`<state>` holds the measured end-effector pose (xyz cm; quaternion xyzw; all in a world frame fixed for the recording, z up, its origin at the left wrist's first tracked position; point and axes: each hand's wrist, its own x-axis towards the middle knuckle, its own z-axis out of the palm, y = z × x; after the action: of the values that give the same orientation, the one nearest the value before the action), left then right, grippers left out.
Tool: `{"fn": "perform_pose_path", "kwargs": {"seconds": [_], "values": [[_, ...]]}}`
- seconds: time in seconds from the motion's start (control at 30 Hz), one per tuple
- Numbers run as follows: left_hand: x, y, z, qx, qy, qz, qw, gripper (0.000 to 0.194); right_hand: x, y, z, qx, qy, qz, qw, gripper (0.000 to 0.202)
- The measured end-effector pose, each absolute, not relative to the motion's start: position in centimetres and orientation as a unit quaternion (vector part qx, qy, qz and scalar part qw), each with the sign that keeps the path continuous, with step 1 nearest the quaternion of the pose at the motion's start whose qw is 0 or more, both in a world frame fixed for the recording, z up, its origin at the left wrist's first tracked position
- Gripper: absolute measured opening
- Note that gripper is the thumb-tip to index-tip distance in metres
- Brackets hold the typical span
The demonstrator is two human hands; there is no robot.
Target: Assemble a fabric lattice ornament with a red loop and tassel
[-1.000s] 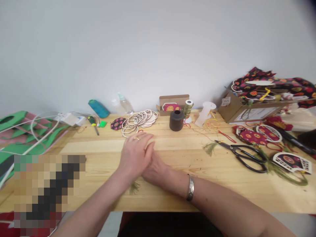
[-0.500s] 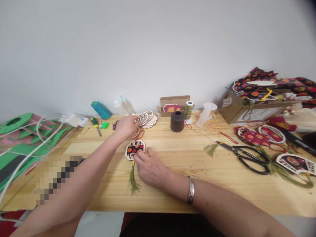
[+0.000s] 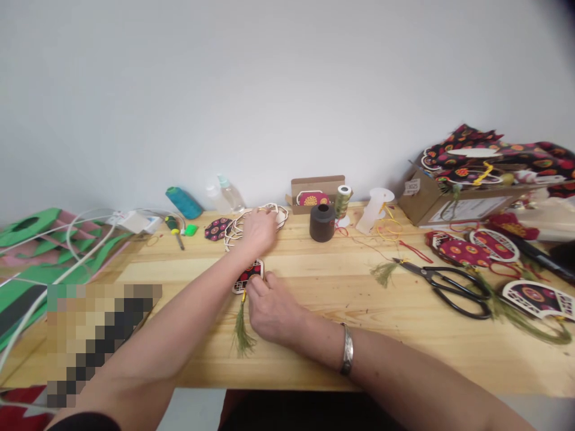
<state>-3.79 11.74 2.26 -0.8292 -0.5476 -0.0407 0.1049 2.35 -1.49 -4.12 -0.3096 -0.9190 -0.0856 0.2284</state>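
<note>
My left hand [image 3: 259, 232] lies over a pile of pale cut-out wooden pieces [image 3: 233, 234] near the back of the table; its fingertips point down and what they hold, if anything, is hidden. My right hand [image 3: 274, 308] has its fingers curled at the right edge of a framed ornament [image 3: 248, 278] with dark red patterned fabric, which lies flat. A green tassel [image 3: 243, 329] hangs from the ornament toward the table's front. Left of the pile lies a dark patterned fabric piece [image 3: 217, 228].
Behind are a black spool [image 3: 322, 223], a green thread cone [image 3: 344, 202], a teal cone [image 3: 184, 202] and bottles [image 3: 230, 193]. Black scissors [image 3: 449, 284], finished ornaments [image 3: 532, 298] and a full cardboard box [image 3: 471, 200] stand right. Green felt [image 3: 40, 257] lies left.
My left hand has moved right across the wooden pieces, uncovering the dark fabric piece. My right hand has stayed at the tasselled ornament, now partly covered by my left forearm.
</note>
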Motion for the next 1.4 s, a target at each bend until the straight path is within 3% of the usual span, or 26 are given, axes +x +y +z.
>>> {"fn": "perform_pose_path", "kwargs": {"seconds": [0.3,0.53,0.8,0.93,1.4], "values": [[-3.7,8.8,2.0,-0.839,-0.531,-0.059,0.104,0.031,2.8,-1.5,-4.0,-0.296,-0.918,-0.127,0.231,0.027],[-7.8,10.3,3.1,-0.803,-0.580,-0.083,0.109,0.030,4.1,-2.2,-1.0,-0.323,-0.899,-0.176,0.238,0.032],[-5.9,11.5,1.6,-0.840,-0.528,-0.084,0.088,0.031,11.3,-3.0,-0.1,-0.337,-0.918,-0.105,0.182,0.022],[-4.1,11.9,0.6,-0.844,-0.517,-0.093,0.106,0.032,14.4,-2.9,-1.9,-0.384,-0.893,-0.079,0.222,0.017],[-3.2,12.3,-0.1,-0.829,-0.525,-0.057,0.182,0.031,16.1,-2.5,-1.4,-0.430,-0.867,0.033,0.251,0.039]]}}
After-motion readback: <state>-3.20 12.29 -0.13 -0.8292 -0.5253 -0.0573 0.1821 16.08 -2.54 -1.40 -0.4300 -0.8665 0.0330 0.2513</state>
